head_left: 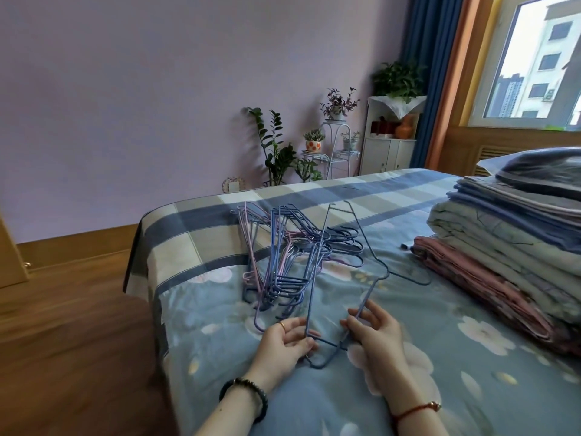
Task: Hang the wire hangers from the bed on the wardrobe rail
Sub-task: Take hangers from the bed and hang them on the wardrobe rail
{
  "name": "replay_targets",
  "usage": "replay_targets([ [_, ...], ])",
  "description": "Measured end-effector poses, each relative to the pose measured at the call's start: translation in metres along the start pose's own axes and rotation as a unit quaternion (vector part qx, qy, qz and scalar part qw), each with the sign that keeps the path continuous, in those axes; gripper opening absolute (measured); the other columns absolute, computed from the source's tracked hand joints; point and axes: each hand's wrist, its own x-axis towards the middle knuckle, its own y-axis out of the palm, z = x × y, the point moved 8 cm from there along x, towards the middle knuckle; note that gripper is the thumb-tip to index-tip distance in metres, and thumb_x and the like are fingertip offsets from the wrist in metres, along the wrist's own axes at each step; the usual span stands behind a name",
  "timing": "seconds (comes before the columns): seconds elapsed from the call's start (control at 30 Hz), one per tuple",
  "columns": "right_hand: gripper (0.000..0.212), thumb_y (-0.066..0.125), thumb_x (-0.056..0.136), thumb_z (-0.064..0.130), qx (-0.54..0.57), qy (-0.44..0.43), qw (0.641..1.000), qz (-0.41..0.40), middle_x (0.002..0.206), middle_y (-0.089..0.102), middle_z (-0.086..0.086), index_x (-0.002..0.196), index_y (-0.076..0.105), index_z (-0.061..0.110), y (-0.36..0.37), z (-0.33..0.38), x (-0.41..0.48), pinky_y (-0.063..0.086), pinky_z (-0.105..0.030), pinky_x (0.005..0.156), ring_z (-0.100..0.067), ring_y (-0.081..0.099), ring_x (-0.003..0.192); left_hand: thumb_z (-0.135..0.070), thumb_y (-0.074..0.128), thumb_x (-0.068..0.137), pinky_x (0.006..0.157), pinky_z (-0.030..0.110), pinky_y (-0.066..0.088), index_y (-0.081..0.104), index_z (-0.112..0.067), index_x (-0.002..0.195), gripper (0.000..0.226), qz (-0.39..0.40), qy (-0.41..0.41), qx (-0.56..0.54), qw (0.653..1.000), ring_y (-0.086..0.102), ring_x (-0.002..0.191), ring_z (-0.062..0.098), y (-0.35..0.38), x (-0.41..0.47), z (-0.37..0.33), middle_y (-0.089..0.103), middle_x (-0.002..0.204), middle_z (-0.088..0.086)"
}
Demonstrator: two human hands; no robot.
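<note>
Head view, 6 o'clock on bed (440, 366): gripping one blue hanger (330, 343) in left hand (290, 338) and right hand (375, 330), seemingly to free it from tangled pile (283, 262) at 12 o'clock; rail unseen.

Matt coated wire hangers (283, 262) on smooth cloth bedspread (220, 309); glossy wooden floor (63, 325).

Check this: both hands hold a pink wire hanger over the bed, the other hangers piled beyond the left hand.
Wrong colour: the head view shows the hanger held by the left hand and right hand is blue, not pink. The rest stands.
</note>
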Motion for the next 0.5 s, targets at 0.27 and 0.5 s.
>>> replay_targets([
  [0.27,0.025,0.051,0.085,-0.012,-0.023,-0.045,0.997,0.06,0.083,0.063,-0.012,0.099,0.05,0.009,0.031,0.03,-0.027,0.05,-0.022,0.041,-0.013,0.064,0.045,0.013,0.056,0.082,0.054,0.014,0.051,0.054,-0.012,0.087,0.026,-0.03,0.037,0.01,0.999,0.066,0.056,0.001,-0.02,-0.032,-0.023,0.071,0.063,-0.007],
  [0.5,0.031,0.055,0.083,-0.008,-0.046,-0.106,0.98,0.161,0.081,0.067,-0.01,0.094,0.053,0.02,0.101,0.074,-0.077,0.056,-0.026,0.049,-0.014,0.067,0.051,-0.006,0.057,0.087,0.059,0.015,0.053,0.061,-0.017,0.093,0.014,-0.081,0.103,0.05,0.99,0.067,0.063,-0.001,-0.088,-0.075,-0.092,0.072,0.076,-0.009],
])
